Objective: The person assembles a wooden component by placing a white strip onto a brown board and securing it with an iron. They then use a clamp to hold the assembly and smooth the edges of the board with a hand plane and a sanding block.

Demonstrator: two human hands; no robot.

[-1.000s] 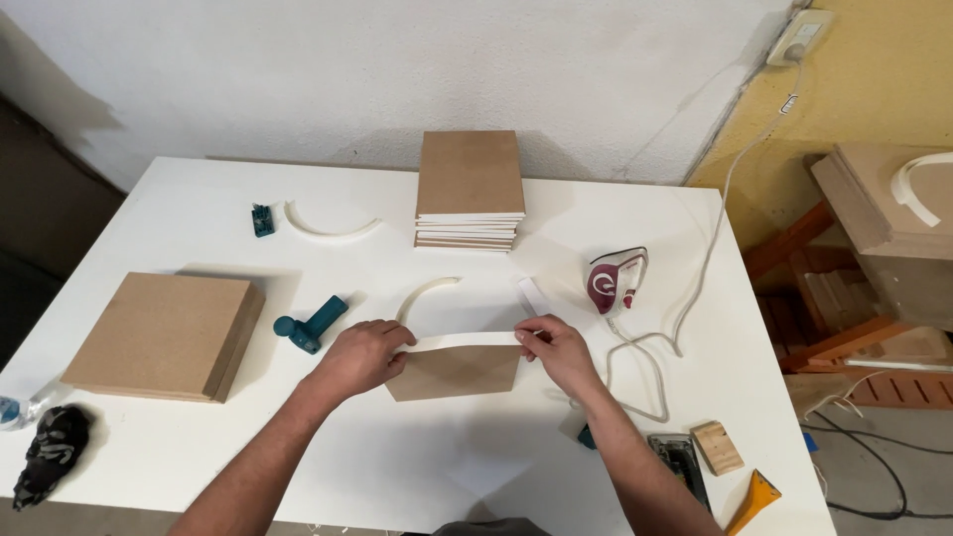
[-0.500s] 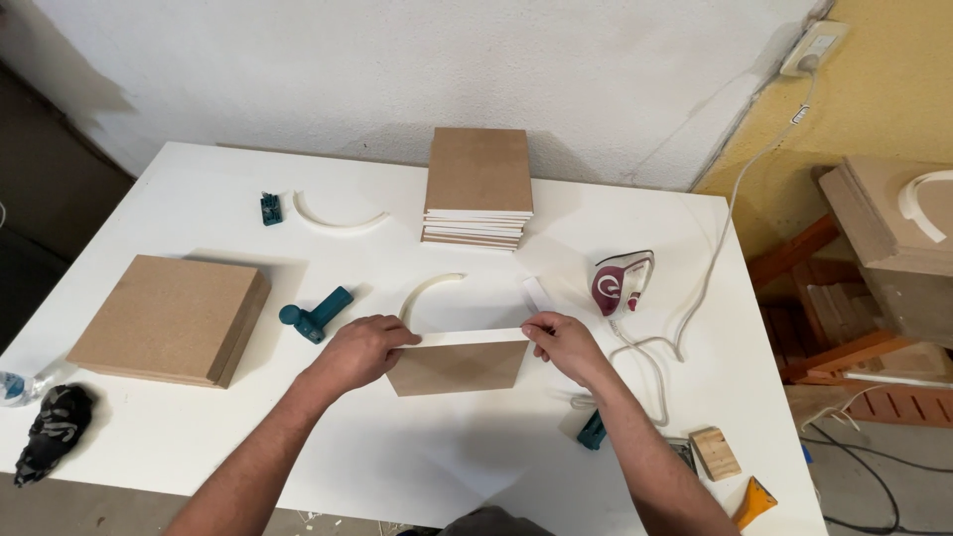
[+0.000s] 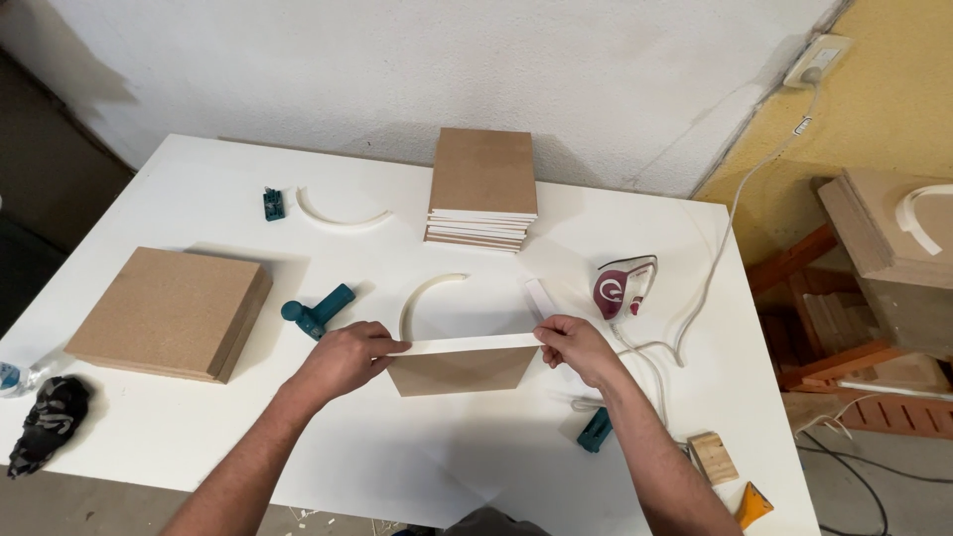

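Brown board (image 3: 459,369) standing on edge near the middle of the white table (image 3: 199,199), tilted, with a white strip (image 3: 475,343) lying along its top edge. Strip pinched at its left end by the left hand (image 3: 342,357), fingers curled around the board's upper left corner. Right end pinched by the right hand (image 3: 576,347), thumb and fingertips closed on strip and board corner together. Both forearms reaching in from the near edge, wrists low, board held between the two hands.

Just beyond the board, a curved white strip (image 3: 425,294) lying flat, and a short white piece (image 3: 541,296) beside the right hand. Right of that, a small iron (image 3: 623,286) standing on its heel, cord (image 3: 715,268) running to a wall socket (image 3: 816,60). Far side, a stack of boards (image 3: 483,189); another curved strip (image 3: 342,213) and a small teal tool (image 3: 273,203) to its left. Left, a thick brown block (image 3: 169,311) with a teal-handled tool (image 3: 318,310) just beside it. Near right, a teal block (image 3: 596,429) and a wooden block (image 3: 713,457). No containers visible.
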